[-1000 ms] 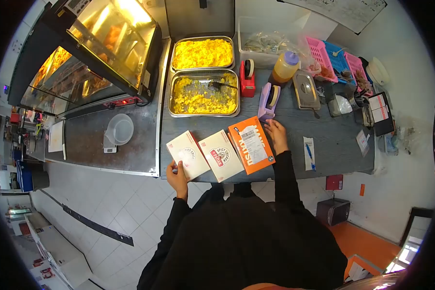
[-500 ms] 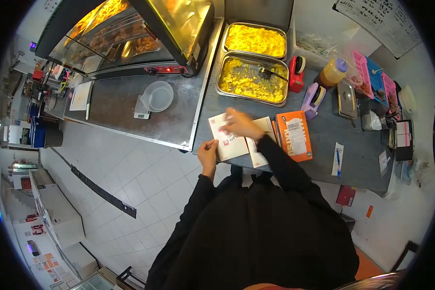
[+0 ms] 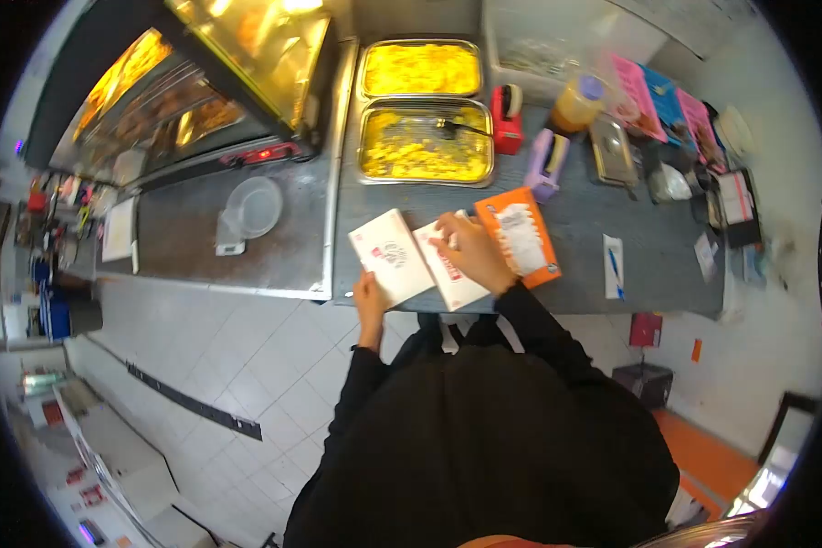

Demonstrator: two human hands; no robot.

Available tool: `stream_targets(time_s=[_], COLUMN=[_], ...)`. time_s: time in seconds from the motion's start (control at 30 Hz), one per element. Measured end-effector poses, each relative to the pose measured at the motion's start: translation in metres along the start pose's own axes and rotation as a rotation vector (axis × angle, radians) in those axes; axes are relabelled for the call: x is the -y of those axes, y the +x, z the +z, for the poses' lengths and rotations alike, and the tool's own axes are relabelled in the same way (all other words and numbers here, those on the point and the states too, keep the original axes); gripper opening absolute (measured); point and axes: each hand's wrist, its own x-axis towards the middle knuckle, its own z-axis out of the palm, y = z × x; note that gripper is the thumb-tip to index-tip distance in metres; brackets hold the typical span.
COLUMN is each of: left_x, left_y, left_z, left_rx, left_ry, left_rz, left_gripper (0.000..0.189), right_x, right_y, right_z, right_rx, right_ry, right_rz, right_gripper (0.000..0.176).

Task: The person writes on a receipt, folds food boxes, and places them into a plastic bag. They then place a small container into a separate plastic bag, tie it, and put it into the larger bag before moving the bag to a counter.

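I judge the left white box (image 3: 393, 256) to be thin card: light in itself, stiff along its folded edges, but likely to dent if I press the middle of the lid. Its smooth face may slide on the desk (image 3: 577, 228), and I can't tell what is inside, so I'd allow for some weight. I'd take it by two opposite side walls, low down, rather than by the printed top. The middle white box (image 3: 458, 289) should handle the same way, and the orange box (image 3: 548, 265) looks about as stiff.

All three lie flat in a slanted row near the front edge of the desk, the left one turned a little. Its top is off-white with a dark round print and a small red patch; the lettering is too blurred for me to read. The middle one matches it, with red print partly covered, and the orange one carries a pale label (image 3: 523, 239).

My left hand (image 3: 368, 301) grasps the left white box at its near left edge. My right hand (image 3: 470, 248) is over the middle white box with the fingers half curled; I can't tell whether it is gripping, or even touching, the card
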Motion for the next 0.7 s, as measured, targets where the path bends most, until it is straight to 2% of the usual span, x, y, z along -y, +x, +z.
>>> stream_targets(time_s=[0.03, 0.1, 0.17, 0.23, 0.27, 0.37, 0.43, 0.5, 0.53, 0.57, 0.6, 0.63, 0.67, 0.7], left_x=[0.018, 0.016, 0.027, -0.04, -0.056, -0.097, -0.127, -0.15, -0.172, -0.175, -0.17, -0.181, -0.182, -0.176], left_y=[0.005, 0.012, 0.015, -0.011, -0.018, -0.036, -0.05, -0.068, -0.084, -0.093, -0.099, -0.11, -0.123, -0.126], left_z=[-0.002, -0.015, -0.014, 0.012, 0.028, 0.076, 0.11, 0.135, 0.152, 0.166, 0.181, 0.193, 0.207, 0.216], left_rx=[0.002, 0.177, -0.095, -0.159, -0.142, -0.117, -0.108, 0.143, 0.153, 0.213, 0.427, 0.646, 0.775, 0.905], left_ry=[-0.051, -0.026, 0.779, 0.729, 0.679, 0.58, 0.57, 0.337, 0.393, 0.36, 0.133, 0.067, -0.11, -0.011], left_rz=[-0.002, -0.118, 0.271, 0.526, 0.565, 0.699, 0.84, 0.703, 0.769, 0.733, 0.451, 0.193, -0.043, -0.065], left_gripper=[0.035, 0.037, 0.042, 0.048, 0.049, 0.049, 0.045, 0.037, 0.027, 0.02, 0.015, 0.023, 0.035, 0.045], right_x=[-0.001, -0.027, -0.075, -0.14, -0.166, -0.209, -0.226, -0.24, -0.239, -0.227, -0.212, -0.187, -0.158, -0.133], right_y=[-0.018, -0.066, -0.12, -0.189, -0.214, -0.254, -0.258, -0.254, -0.249, -0.237, -0.221, -0.201, -0.181, -0.167], right_z=[-0.035, -0.111, -0.176, -0.213, -0.22, -0.225, -0.224, -0.22, -0.216, -0.213, -0.213, -0.211, -0.206, -0.196], right_rx=[-0.191, -0.497, -0.492, -0.356, -0.277, -0.222, -0.334, -0.451, -0.501, -0.553, -0.604, -0.642, -0.672, -0.607], right_ry=[0.057, -0.025, -0.437, -0.701, -0.824, -0.877, -0.843, -0.809, -0.828, -0.851, -0.876, -0.765, -0.652, -0.51], right_rz=[-0.011, 0.239, 0.25, 0.336, 0.371, 0.373, 0.403, 0.406, 0.391, 0.373, 0.347, 0.236, 0.128, 0.039], right_gripper=[0.015, 0.014, 0.02, 0.028, 0.031, 0.039, 0.038, 0.036, 0.035, 0.034, 0.033, 0.029, 0.026, 0.023])
